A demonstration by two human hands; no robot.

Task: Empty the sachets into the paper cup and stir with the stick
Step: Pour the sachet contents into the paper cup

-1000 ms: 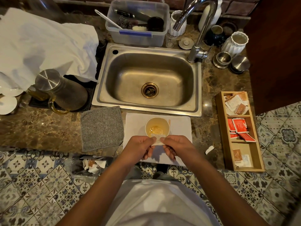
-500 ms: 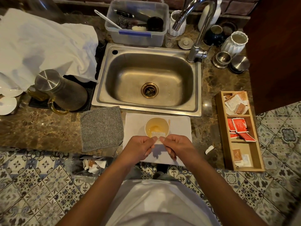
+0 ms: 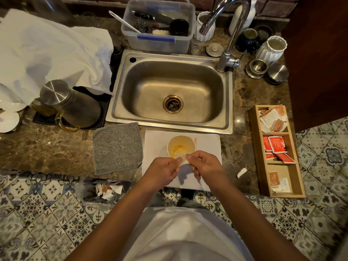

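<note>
Two bare forearms, no sleeves, no watch or rings visible. Left hand (image 3: pixel 162 171) and right hand (image 3: pixel 204 164) uncovered. Pale white top (image 3: pixel 186 236) at 6 o'clock, plain, softly creased, unmarked.

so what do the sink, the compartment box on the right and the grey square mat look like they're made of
The rectangular sink basin looks like brushed stainless steel: dull silver with soft reflections. The long box with three compartments appears to be light unfinished wood, pale tan with plain flat walls. The grey square mat seems a woven or knitted fabric, matte and speckled with a stitched edge.
</note>
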